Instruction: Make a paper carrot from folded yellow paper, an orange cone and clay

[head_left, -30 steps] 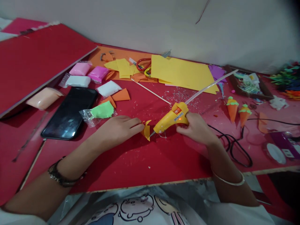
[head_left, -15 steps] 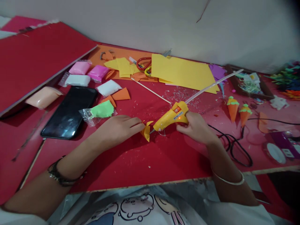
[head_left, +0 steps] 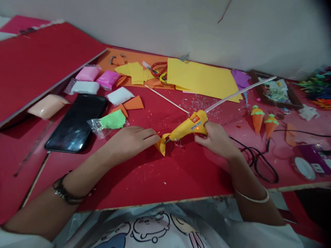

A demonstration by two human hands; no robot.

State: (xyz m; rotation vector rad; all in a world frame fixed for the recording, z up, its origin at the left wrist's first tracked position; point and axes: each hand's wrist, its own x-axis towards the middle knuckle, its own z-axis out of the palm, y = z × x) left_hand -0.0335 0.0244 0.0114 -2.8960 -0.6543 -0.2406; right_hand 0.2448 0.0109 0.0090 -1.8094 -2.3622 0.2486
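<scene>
Between the fingers of my left hand [head_left: 133, 142] is a small curled piece of yellow paper [head_left: 161, 146]. My right hand [head_left: 216, 139] is wrapped round the handle of a yellow glue gun [head_left: 187, 128], which has a small orange light lit on its side. The gun's nozzle points left and meets the edge of the yellow piece; whether glue is coming out I cannot tell. A long clear glue stick [head_left: 240, 92] sticks out of the gun's back end, up to the right.
Left of my hands lie a black phone [head_left: 77, 122] and packets of soft clay, a green one [head_left: 113, 120] nearest. Yellow sheets [head_left: 201, 77] and scissors [head_left: 158, 70] are at the back. On the right are two small orange cones [head_left: 257, 122], a black cord [head_left: 256, 165] and a brown tray [head_left: 292, 98].
The glue gun's nozzle has shifted slightly against the yellow piece, and the gun has tilted a little, its glue stick swinging to the right. My left hand has barely moved.
</scene>
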